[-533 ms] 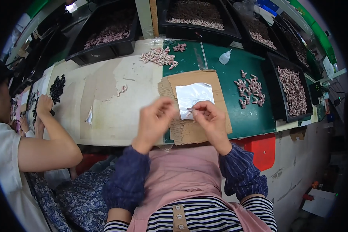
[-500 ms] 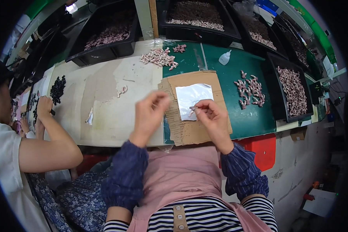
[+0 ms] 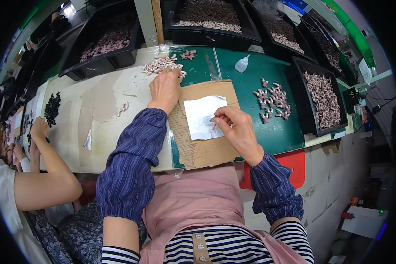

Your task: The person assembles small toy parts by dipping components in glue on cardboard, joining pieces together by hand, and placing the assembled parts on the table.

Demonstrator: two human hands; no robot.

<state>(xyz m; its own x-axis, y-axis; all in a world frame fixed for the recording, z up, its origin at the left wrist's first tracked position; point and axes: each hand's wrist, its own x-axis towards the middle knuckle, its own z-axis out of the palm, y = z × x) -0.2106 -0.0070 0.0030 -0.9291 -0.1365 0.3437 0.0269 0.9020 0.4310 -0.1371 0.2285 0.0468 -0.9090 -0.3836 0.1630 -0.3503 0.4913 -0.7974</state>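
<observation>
My right hand (image 3: pixel 240 130) pinches a small pink-and-grey piece (image 3: pixel 214 122) between thumb and fingertips. It is held just over a shiny white sheet (image 3: pixel 200 110), which lies on a torn piece of brown cardboard (image 3: pixel 207 155). My left hand (image 3: pixel 165 90) reaches out to the near edge of a heap of small curved pink-and-white pieces (image 3: pixel 156 66). The back of that hand hides most of its fingers, so any hold there does not show. A few reddish-pink pieces (image 3: pixel 188 54) lie right of the heap.
Beside the cardboard are a white squeeze bottle (image 3: pixel 241 64) and spread-out pink-and-brown pieces (image 3: pixel 272 102). Black bins of small pieces stand behind (image 3: pixel 213 35) and at right (image 3: pixel 314 125). A co-worker's arm (image 3: pixel 48 180) rests at left, near black pieces (image 3: pixel 52 108).
My left hand has moved forward and left, from beside the cardboard to the pink-and-white heap. My right hand still holds its small piece over the sheet. The whole view has shifted slightly.
</observation>
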